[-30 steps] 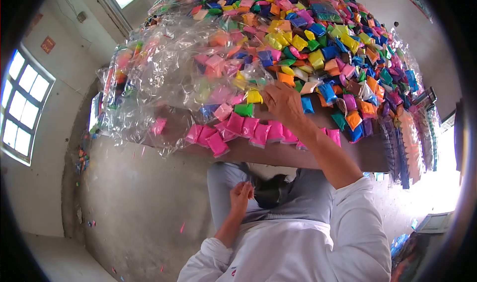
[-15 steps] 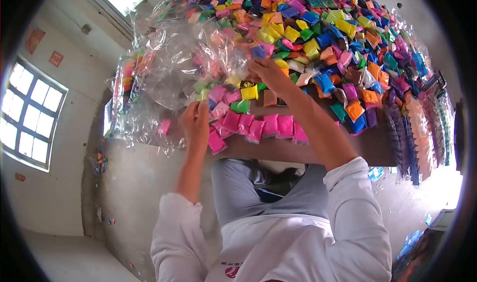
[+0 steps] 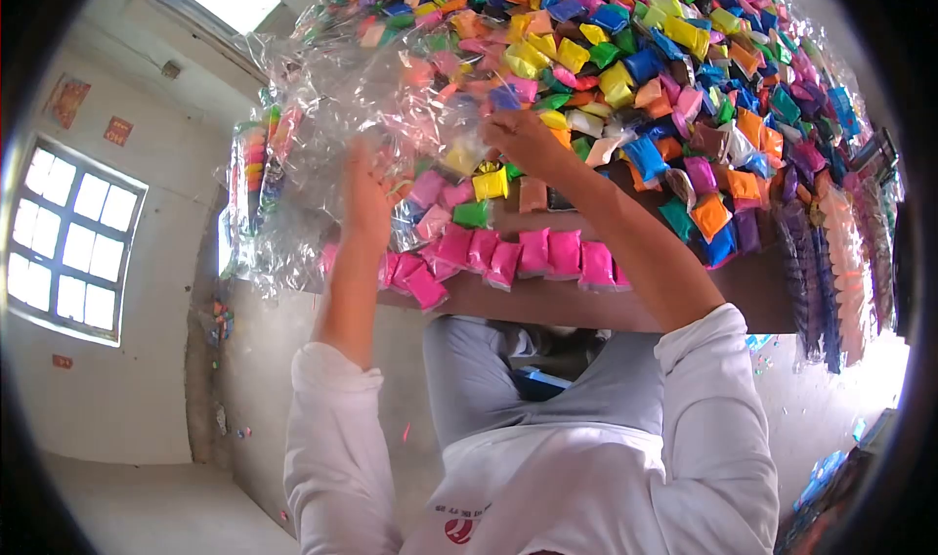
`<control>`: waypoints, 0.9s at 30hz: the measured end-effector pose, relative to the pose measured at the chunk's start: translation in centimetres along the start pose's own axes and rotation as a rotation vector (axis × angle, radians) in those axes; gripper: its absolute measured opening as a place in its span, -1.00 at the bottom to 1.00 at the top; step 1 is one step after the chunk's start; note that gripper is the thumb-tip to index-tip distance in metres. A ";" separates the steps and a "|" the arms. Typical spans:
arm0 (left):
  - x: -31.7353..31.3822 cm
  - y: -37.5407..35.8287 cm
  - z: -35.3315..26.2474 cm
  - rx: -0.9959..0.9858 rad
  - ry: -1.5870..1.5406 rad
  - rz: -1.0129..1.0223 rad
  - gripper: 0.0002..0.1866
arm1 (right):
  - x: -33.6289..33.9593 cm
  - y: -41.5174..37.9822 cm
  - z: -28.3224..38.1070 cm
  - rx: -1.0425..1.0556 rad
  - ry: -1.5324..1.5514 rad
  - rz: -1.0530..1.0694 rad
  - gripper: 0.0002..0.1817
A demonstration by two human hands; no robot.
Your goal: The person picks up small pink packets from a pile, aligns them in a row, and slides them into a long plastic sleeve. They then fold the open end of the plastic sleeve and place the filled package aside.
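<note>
My right hand (image 3: 526, 143) has its fingers closed on the edge of a large clear plastic bag (image 3: 322, 115), over the near side of a heap of small colored packets. My left hand (image 3: 367, 192) reaches up against the bag's crinkled film on the left, its fingers stretched out and slightly blurred, the tips partly lost behind the film. Below and between the hands, a row of bright pink packets (image 3: 534, 251) lies along the table's near edge. A green packet (image 3: 472, 213) and a yellow packet (image 3: 490, 183) sit just behind that row.
The heap of mixed-color packets (image 3: 625, 76) covers most of the brown table (image 3: 547, 304). Long strips of packaging (image 3: 838, 252) hang over the right edge. My legs (image 3: 469, 379) are under the near edge. A barred window (image 3: 73, 237) is in the left wall.
My left hand has moved up and left from beside the pink packets to the bag, its fingers straightening. The bag's film has shifted with it. My right hand stays nearly in place.
</note>
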State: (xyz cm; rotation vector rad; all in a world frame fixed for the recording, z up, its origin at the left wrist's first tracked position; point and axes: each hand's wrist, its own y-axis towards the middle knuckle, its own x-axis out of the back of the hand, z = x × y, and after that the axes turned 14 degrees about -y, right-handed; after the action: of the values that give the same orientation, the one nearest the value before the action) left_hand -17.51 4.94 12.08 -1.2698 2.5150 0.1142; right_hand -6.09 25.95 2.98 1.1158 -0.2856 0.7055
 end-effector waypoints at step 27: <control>6.5 6.8 -4.0 0.023 -0.191 -0.134 -0.20 | 20.9 -13.2 6.3 -1.009 0.907 -0.304 -0.76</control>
State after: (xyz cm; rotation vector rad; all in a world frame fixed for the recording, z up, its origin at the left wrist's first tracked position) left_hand -27.46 3.15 13.26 -1.3457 2.2582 0.1669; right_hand 18.93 24.75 7.56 -0.1718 0.2960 0.6037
